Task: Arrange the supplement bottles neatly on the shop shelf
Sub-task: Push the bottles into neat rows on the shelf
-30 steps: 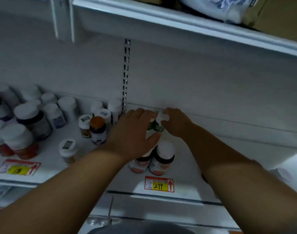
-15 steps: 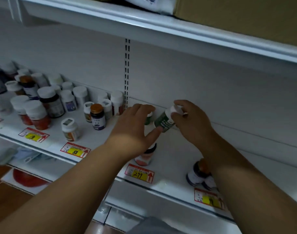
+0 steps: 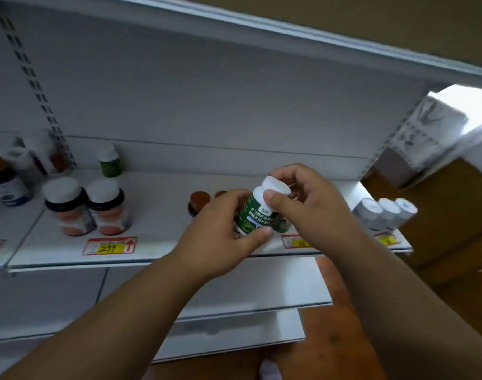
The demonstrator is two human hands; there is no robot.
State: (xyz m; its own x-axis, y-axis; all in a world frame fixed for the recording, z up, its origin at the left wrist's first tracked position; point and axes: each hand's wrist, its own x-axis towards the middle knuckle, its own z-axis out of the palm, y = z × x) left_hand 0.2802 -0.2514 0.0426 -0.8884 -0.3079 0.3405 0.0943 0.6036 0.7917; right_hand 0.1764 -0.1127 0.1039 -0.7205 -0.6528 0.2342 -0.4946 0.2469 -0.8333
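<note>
White shop shelf (image 3: 163, 242) runs across our view, price tags along its near edge. At far left we see a dark bottle with an orange cap (image 3: 2, 179), then two white-capped bottles (image 3: 86, 207) side by side, with a small green bottle (image 3: 109, 160) standing farther back. Right of centre, our left hand (image 3: 220, 234) curls round the lower body of a green supplement bottle (image 3: 257, 212), tilted, above the shelf's near edge. Our right hand (image 3: 308, 204) pinches it just below its white cap (image 3: 277, 185). At far right, three white-capped bottles (image 3: 385, 212) stand in a row.
</note>
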